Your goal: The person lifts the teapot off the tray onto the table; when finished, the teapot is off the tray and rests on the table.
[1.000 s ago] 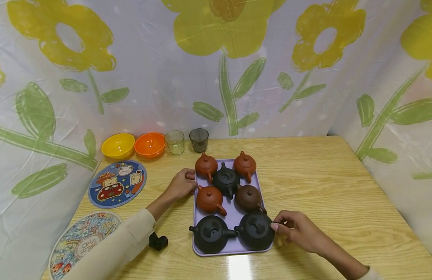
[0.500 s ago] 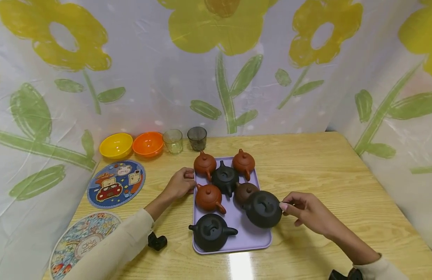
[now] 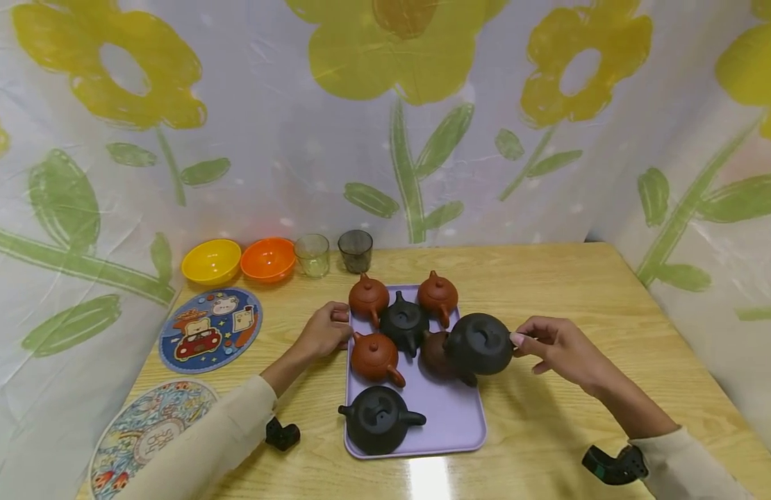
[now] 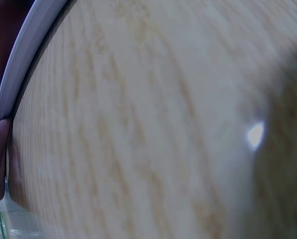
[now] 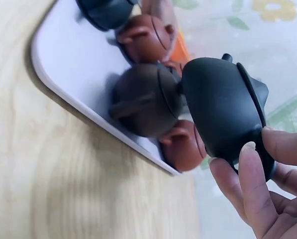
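Lifted since earlier frame: round black clay teapot (image 3: pixel 479 344), now off lavender plastic tray (image 3: pixel 448 423), right hand (image 3: pixel 557 347) fingers pinching handle; left hand (image 3: pixel 323 330) fingers curled on tray edge.

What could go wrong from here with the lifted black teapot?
1. The right hand holds the black teapot only by its handle, clear of the tray; it could slip and fall.
2. It hangs just over the brown teapot, so lowering it could knock the two together.
3. Its lid looks unheld; tilting might let it drop off.
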### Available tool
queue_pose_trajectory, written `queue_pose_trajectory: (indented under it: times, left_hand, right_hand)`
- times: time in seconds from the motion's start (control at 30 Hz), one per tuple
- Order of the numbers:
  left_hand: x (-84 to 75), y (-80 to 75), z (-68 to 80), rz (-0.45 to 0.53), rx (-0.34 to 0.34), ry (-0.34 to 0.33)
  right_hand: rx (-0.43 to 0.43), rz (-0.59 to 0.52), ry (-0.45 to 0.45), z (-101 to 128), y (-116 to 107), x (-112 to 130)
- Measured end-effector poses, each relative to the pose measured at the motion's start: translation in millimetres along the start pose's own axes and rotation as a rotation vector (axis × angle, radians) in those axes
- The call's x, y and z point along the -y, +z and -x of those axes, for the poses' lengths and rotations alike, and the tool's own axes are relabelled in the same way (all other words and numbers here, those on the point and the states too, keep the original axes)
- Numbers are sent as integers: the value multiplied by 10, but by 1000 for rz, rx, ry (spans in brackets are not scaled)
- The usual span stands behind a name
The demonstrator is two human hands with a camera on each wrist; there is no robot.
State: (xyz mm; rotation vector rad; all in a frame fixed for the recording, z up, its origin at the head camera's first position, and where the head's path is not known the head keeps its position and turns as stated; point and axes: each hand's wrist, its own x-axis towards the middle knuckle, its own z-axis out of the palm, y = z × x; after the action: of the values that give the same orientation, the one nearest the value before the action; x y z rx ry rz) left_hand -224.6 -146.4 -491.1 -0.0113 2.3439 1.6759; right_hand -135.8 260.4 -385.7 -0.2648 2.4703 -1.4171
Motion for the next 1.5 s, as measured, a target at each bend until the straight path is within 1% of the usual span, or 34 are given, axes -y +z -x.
queue_pose_trajectory:
  times: [0.2,0.47,0.67,0.9,1.2,1.37,1.5]
  left_hand:
    - [18,30,-32,-11,-11,-16]
    - [7,4,-14,-13,-18,-30]
    - [13,7,4,-18,-12,-23]
    - [32,7,-13,-15,-11,-18]
    - [16,19,-10,1,2,-17]
    - [17,9,-3,-26,2,-10]
    - [30,8,1,-18,-3,-13]
  right_hand:
    - [7,-4,5,-131,-89,-43]
    - [22,0,7,-338,-177,-104]
    - [40,-23,17,-472,-272,-190]
    - [53,-30,25,-654,-443,-284]
    - [62,-35,53,-874,-665,-481]
    - [65,-29,60,-1011,-732,-592]
    - [74,-33,54,-1118,-755,-672]
